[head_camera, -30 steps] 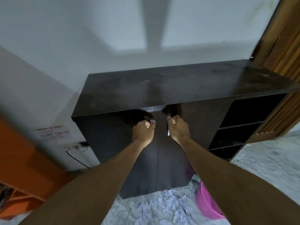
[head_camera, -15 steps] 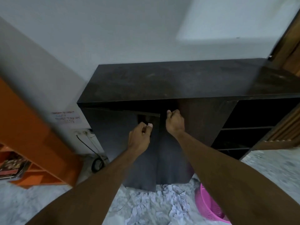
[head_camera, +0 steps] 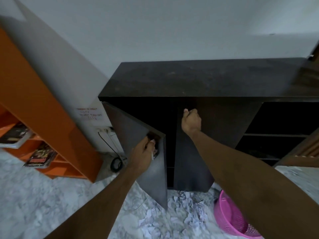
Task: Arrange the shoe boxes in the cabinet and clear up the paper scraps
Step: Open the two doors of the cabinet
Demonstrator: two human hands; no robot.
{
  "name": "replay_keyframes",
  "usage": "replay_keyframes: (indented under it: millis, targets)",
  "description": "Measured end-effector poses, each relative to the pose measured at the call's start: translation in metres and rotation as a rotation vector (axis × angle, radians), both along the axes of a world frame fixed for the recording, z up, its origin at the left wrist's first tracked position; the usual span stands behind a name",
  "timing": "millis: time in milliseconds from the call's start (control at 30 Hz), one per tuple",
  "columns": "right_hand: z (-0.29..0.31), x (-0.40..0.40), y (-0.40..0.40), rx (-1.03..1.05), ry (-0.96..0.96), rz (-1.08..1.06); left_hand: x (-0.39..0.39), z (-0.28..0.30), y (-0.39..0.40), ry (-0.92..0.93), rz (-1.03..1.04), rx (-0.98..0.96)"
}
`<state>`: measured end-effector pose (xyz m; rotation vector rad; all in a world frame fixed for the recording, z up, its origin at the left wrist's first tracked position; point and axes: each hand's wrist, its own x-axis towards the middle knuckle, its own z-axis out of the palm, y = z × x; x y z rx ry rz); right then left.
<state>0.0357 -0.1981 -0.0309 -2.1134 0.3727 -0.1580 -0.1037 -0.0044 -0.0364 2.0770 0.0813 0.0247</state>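
Note:
A dark brown cabinet [head_camera: 198, 78] stands against the wall in front of me. My left hand [head_camera: 142, 156] grips the top corner of the left door [head_camera: 138, 149], which is swung wide open toward me. My right hand [head_camera: 190, 120] holds the top edge of the right door [head_camera: 191, 166], which stands slightly ajar. The inside looks dark; no shoe boxes are visible. White crumpled paper scraps [head_camera: 181, 214] lie on the floor at the cabinet's foot.
A pink plastic basket [head_camera: 229, 216] sits on the marble floor at the lower right. Open dark shelves [head_camera: 283, 133] fill the cabinet's right part. An orange bookshelf [head_camera: 44, 118] with magazines stands at left. A black cable [head_camera: 115, 161] runs from a wall socket.
The left door has swung from nearly shut to wide open with my left hand on it. The right door has started opening. My view has shifted left.

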Motion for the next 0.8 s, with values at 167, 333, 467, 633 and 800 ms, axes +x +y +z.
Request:
replay_keyframes:
  millis: [167,333,467,633,800]
  targets:
    - [0.003,-0.01,-0.005,-0.014,0.026,0.05,-0.013,-0.003,0.013,0.066,-0.039,0.009]
    - [-0.002,-0.042,-0.01,-0.05,0.001,0.053,-0.009,0.002,0.012,0.07,-0.061,0.103]
    - [-0.002,-0.07,-0.016,-0.077,0.002,0.023,-0.01,0.004,0.02,0.056,-0.089,0.173]
    - [-0.005,-0.119,-0.02,-0.11,-0.015,-0.045,-0.017,0.002,0.028,-0.05,-0.105,0.188]
    - [-0.019,-0.185,-0.047,-0.149,-0.129,-0.163,-0.03,-0.004,0.039,-0.051,-0.053,0.25]
